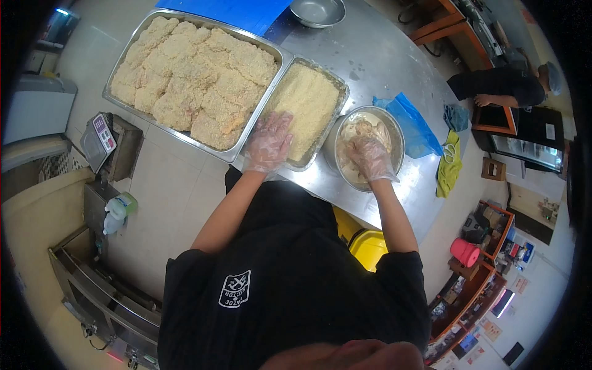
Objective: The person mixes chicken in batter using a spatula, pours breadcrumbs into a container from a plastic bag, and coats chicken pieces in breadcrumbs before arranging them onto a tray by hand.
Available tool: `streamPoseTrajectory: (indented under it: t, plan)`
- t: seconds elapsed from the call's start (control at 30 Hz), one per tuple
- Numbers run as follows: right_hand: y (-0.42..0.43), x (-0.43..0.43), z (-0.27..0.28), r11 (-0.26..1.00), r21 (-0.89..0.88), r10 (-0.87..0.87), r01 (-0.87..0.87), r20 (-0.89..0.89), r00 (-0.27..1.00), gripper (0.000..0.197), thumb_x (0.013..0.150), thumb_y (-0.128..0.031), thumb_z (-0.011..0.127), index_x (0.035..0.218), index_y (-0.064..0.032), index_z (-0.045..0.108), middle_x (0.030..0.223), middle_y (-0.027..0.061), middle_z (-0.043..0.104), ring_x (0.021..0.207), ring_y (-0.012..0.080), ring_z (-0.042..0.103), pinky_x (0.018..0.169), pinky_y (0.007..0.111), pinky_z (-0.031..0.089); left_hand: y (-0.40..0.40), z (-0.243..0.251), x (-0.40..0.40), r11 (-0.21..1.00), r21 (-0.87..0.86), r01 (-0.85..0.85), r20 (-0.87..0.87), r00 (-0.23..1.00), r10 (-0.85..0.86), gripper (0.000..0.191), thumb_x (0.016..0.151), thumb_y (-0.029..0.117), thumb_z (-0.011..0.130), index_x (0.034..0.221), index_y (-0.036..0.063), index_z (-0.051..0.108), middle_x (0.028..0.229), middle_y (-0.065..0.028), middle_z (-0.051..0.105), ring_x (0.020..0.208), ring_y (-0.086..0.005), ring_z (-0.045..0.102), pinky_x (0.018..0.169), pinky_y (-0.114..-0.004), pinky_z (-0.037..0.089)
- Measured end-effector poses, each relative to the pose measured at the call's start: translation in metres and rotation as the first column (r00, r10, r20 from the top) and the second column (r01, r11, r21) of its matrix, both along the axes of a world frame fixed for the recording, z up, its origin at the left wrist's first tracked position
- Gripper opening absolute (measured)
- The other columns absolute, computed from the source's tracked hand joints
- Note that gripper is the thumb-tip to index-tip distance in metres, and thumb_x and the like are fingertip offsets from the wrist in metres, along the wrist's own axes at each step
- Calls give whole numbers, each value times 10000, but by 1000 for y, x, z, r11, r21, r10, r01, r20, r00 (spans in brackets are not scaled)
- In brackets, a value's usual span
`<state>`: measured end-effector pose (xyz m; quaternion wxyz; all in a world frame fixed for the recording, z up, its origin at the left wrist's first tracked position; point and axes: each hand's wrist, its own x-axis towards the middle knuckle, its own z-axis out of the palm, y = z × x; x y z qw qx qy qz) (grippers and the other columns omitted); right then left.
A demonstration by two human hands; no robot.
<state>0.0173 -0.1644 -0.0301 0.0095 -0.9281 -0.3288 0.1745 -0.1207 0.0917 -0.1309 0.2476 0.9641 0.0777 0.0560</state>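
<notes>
My left hand (269, 141), in a clear plastic glove, rests with its fingers spread on the near left edge of the breadcrumbs (307, 101) in a narrow metal tray. Left of it, a large steel tray (169, 128) is filled with crumb-coated pieces, apparently meat. My right hand (370, 157), gloved too, reaches into a round metal bowl (400, 138) with pieces of raw meat (377, 130) in pale batter. Its fingertips are sunk among the pieces, so whether it grips one is hidden.
A blue plastic bag (411, 125) lies beside the bowl, with a yellow-green cloth (447, 171) and scissors (448, 152) farther right. An empty metal bowl (318, 13) and a blue board (231, 11) are at the far side. Another person (504, 85) stands beyond the table.
</notes>
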Motion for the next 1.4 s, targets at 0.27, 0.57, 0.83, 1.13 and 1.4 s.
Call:
streamPoseTrajectory:
  t: [0.27,0.57,0.83,1.13,1.4]
  plan:
    - [1,-1,64,860,177,-424,478,-273,864,402,861,-429,680,1125,-130,730,1074,162,729,933,331,714,831,420,562,-1,2,1,1000,5,-8,38,999,8,525,1018,344,447,1494,125,480,1537,-67,485,1414,-351,439,1204,-531,263]
    - [-19,23,31,999,35,-24,15,271,962,472,815,-354,738,1218,-116,677,1133,157,717,1002,346,685,904,448,532,0,3,0,999,-33,-16,25,1000,17,529,1019,345,444,1498,123,471,1536,-72,487,1414,-348,439,1205,-528,262]
    - [0,4,-13,953,-298,135,-47,284,949,433,857,-387,649,1214,-143,677,1056,137,715,917,334,692,854,457,541,-2,-1,0,999,-32,-13,56,998,15,518,1010,331,461,1486,127,483,1522,-81,500,1413,-344,440,1198,-532,269]
    - [13,-4,90,960,116,-263,256,49,963,410,871,-337,603,1196,-107,699,948,222,727,900,368,712,852,462,550,1,-1,-3,999,-47,-11,76,997,14,515,1012,315,460,1490,123,472,1527,-92,488,1420,-332,429,1219,-502,244]
    - [-11,49,22,927,50,-374,371,98,922,407,897,-398,563,1128,-102,722,1021,242,717,992,394,691,886,493,530,-2,-3,0,1000,-11,-1,80,997,2,513,1012,333,462,1477,119,494,1514,-91,506,1409,-339,446,1217,-517,242]
